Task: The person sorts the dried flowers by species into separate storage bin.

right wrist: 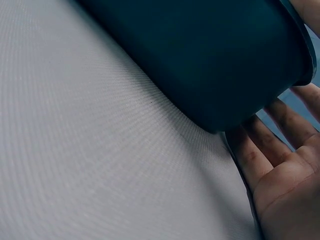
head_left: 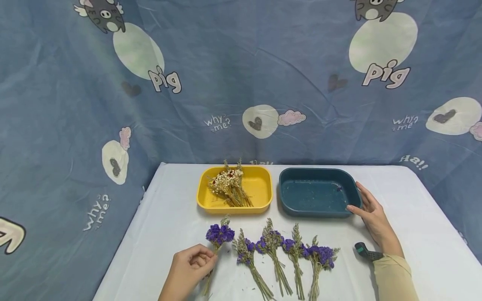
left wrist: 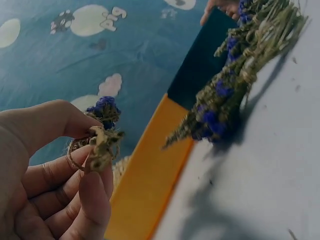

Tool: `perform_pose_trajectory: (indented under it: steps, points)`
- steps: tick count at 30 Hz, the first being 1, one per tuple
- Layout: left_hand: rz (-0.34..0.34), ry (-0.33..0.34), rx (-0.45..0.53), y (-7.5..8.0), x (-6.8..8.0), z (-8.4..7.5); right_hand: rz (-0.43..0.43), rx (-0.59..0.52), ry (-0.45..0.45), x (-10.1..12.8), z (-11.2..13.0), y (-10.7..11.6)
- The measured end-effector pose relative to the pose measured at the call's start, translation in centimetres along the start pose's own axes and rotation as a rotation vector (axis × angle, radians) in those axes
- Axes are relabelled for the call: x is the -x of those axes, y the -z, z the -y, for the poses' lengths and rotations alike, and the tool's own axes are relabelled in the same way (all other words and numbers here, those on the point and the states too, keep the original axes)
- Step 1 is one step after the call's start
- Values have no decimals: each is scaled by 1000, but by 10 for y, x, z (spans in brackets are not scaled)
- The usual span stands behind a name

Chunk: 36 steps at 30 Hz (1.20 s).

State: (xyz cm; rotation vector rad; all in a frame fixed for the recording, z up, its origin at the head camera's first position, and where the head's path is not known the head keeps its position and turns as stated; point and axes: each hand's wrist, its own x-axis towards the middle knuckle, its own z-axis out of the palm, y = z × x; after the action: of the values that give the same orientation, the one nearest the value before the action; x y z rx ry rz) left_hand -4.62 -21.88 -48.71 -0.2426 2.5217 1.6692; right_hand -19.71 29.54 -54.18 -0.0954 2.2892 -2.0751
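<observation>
My left hand point(head_left: 192, 267) pinches the stems of a dried purple flower bunch point(head_left: 220, 235) between thumb and fingers. In the left wrist view, twine circles the stem ends near the fingertips. To the right, several more purple flower bunches point(head_left: 280, 259) lie in a row on the white tabletop. My right hand point(head_left: 374, 215) holds the right front corner of a dark teal container point(head_left: 316, 212), thumb over the rim and fingers along the outer side. In the right wrist view, the fingers point(right wrist: 280, 130) reach along the container's end wall point(right wrist: 210, 65).
A yellow container point(head_left: 260, 188) stands left of the teal one and holds dried cream flowers point(head_left: 229, 186) with stems. A dark strap device point(head_left: 367, 252) sits at the right wrist. Blue printed cloth point(head_left: 241, 75) hangs behind the white table point(head_left: 162, 209).
</observation>
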Motion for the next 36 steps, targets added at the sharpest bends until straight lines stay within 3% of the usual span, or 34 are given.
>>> perform_pose_trajectory:
  steps: [5,11,16,24,30,36]
  points:
    - [28,-72,-30,-6,-12,-16,1,6,3,0,-1,2]
    - [47,-210,-71,-18,-31,-37,3,10,-2,0,0,2]
    - [104,-303,-91,-32,-48,-52,0,8,-16,1,1,4]
    - [175,-353,-122,-55,-77,-73,11,8,-47,2,0,3]
    - [217,-428,-164,-77,-106,-94,3,-3,-44,5,0,4]
    - [257,-445,-205,-100,-133,-115,14,-5,-40,1,3,3]
